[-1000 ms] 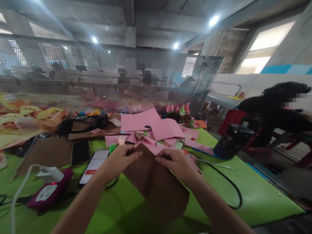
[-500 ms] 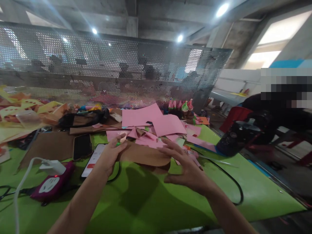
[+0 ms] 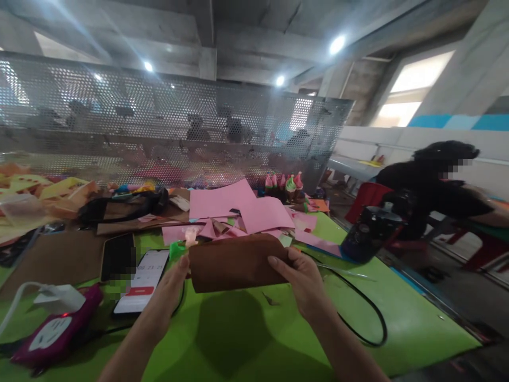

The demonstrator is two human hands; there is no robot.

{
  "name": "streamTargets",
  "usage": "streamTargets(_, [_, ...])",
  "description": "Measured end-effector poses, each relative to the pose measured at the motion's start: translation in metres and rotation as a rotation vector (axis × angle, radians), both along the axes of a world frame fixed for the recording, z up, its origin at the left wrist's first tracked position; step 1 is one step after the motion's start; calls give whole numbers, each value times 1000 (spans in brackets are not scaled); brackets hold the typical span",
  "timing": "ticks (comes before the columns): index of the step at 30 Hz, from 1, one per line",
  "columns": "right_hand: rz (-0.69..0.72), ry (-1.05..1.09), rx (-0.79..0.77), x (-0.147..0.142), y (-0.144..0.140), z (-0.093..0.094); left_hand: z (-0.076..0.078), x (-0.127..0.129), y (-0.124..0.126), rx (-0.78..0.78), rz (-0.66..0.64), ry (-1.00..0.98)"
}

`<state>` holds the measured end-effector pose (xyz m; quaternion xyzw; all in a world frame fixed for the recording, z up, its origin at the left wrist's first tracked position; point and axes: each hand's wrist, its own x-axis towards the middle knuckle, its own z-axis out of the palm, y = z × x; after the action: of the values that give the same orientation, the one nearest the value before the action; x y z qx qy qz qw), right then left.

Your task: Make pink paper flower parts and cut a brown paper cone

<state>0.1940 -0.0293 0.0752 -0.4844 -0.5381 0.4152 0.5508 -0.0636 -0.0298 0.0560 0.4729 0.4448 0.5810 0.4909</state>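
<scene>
A brown sheet (image 3: pixel 238 265), longer than it is wide, is raised slightly above the green tabletop, its shadow falling below it. At its right end my right hand (image 3: pixel 306 281) pinches it, thumb on the near face and fingers behind. My left hand (image 3: pixel 173 284) is closed at the sheet's left edge, its fingertips partly hidden. Just beyond the left hand lies a small bright green item with a pale pink top (image 3: pixel 183 245), whose kind I cannot make out. Pink sheets (image 3: pixel 266 215) and pink scraps lie behind the brown sheet.
Left of my hands are a lit phone (image 3: pixel 145 281), a dark phone (image 3: pixel 117 257) and a purple power strip (image 3: pixel 51 339) with a white plug. A black cable (image 3: pixel 384 323) loops at right, near a dark jug (image 3: pixel 363 233). Small cone-shaped figures (image 3: pixel 292 183) stand behind. A person (image 3: pixel 429 191) sits right.
The brown sheet has come up off the table and tilted toward me. My right hand, spread before, has closed on its right end. The view has shifted slightly.
</scene>
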Motion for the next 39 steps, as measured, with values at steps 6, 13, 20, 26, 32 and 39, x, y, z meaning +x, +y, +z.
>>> streamTargets(6, [-56,-61,24,-3,-6,0,-3,17,-4,-117,-105,-71])
streamTargets(13, [-2,-199,1,7,-16,-11,-17,20,-11,-212,-102,-55])
streamTargets(20, [-152,-667,40,15,-39,-34,-34,21,-34,-166,-110,213])
streamTargets(26, [-148,-1018,90,16,-56,-49,-43,24,-60,33,124,911])
streamTargets(32, [-101,-1161,106,18,-59,-53,-51,22,-85,502,62,1243])
streamTargets(39, [-112,-1104,77,17,-57,-50,-62,14,-89,674,-35,1419])
